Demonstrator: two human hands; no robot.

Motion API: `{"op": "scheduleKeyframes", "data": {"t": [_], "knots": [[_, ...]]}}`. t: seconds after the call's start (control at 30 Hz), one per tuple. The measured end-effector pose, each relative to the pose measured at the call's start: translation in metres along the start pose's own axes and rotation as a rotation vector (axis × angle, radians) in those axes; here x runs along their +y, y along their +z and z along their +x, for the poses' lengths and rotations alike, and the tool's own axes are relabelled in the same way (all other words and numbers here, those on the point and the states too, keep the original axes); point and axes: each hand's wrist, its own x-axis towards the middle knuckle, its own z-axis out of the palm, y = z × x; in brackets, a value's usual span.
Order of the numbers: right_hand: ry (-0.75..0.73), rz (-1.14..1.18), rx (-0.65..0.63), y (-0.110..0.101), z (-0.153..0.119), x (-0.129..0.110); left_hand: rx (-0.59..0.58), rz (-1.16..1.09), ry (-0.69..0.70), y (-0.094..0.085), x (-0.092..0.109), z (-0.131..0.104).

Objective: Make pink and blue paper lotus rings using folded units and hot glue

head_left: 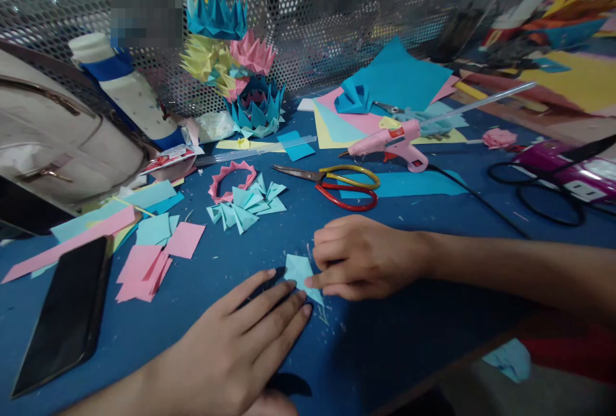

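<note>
A small light-blue folded paper (299, 269) lies on the blue table (216, 262) between my hands. My left hand (240, 332) rests with its fingers stretched out, their tips at the paper's lower left edge. My right hand (368, 259) has its fingers curled in, and one fingertip presses on the paper's right side. Beyond them lie light-blue folded pieces (248, 203) and a pink zigzag ring (232, 182). Scissors (325, 178) with one yellow and one red handle lie above my right hand.
A black phone (65, 313) and pink paper squares (144, 268) lie left. Behind are a pink glue gun (394, 143), folded-paper flowers (255, 104), a white bottle (125, 92) and a bag (52, 127). A purple device (572, 169) with black cable lies right.
</note>
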Motion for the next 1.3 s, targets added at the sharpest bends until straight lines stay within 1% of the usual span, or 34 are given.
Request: {"op": "scheduleKeyframes", "data": {"t": [0.13,0.27,0.33,0.47,0.6,0.67,0.83,1.0,1.23,1.3], "knots": [[0.007,0.028,0.023,0.001,-0.001,0.000,-0.045,-0.018,-0.046,0.004,0.003,0.000],[0.023,0.062,0.042,0.001,-0.001,0.000,-0.095,-0.110,-0.126,0.013,0.007,-0.002],[0.028,0.080,0.058,0.002,-0.001,0.001,-0.120,-0.122,-0.143,0.015,0.007,-0.002],[0.027,0.073,0.067,0.004,-0.003,0.004,-0.131,-0.096,-0.130,0.012,0.005,-0.001],[0.020,0.036,0.066,0.003,-0.004,0.005,-0.148,-0.090,-0.145,0.008,0.004,0.001],[0.017,0.017,0.061,0.002,-0.004,0.006,-0.132,-0.059,-0.161,0.008,0.005,0.001],[0.011,-0.023,0.049,0.001,-0.003,0.005,-0.035,-0.047,-0.208,0.009,0.008,0.003],[0.022,-0.027,0.028,-0.001,-0.001,0.004,0.014,-0.037,-0.259,0.007,0.002,0.004],[0.038,-0.042,0.023,-0.001,-0.001,0.002,0.055,0.056,-0.284,0.010,-0.005,0.001],[0.034,-0.034,0.024,-0.001,0.000,0.002,0.041,0.055,-0.273,0.010,-0.007,0.001]]}}
